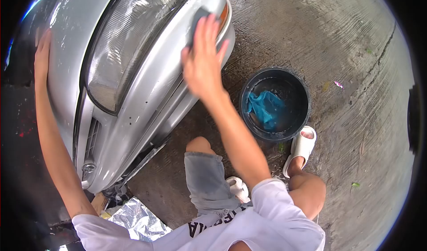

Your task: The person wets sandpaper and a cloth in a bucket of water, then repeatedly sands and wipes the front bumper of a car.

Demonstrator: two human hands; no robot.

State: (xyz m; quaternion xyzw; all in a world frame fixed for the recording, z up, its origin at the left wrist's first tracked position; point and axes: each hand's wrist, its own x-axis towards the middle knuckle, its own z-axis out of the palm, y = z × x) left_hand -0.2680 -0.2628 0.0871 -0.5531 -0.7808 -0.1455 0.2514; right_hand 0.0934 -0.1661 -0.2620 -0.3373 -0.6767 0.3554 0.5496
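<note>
My right hand (203, 66) presses a dark grey flat pad, perhaps sandpaper (199, 20), against the silver car bumper (153, 80), close to the orange corner light (223, 15). The fingers lie stretched over the pad and cover most of it; the hand is slightly blurred. On the far left, my left hand (43, 57) rests with fingers extended along the edge of the silver hood (66, 60), holding nothing visible. Between the two hands is the large clear headlight (133, 42). Small dark specks and wet-looking spots show on the bumper.
A black bucket (243, 117) of water stands on the concrete floor (347, 131), with a blue cloth (266, 108) in it. My foot in a white slipper (302, 146) is beside the bucket. Crumpled silver foil (138, 220) lies below the bumper.
</note>
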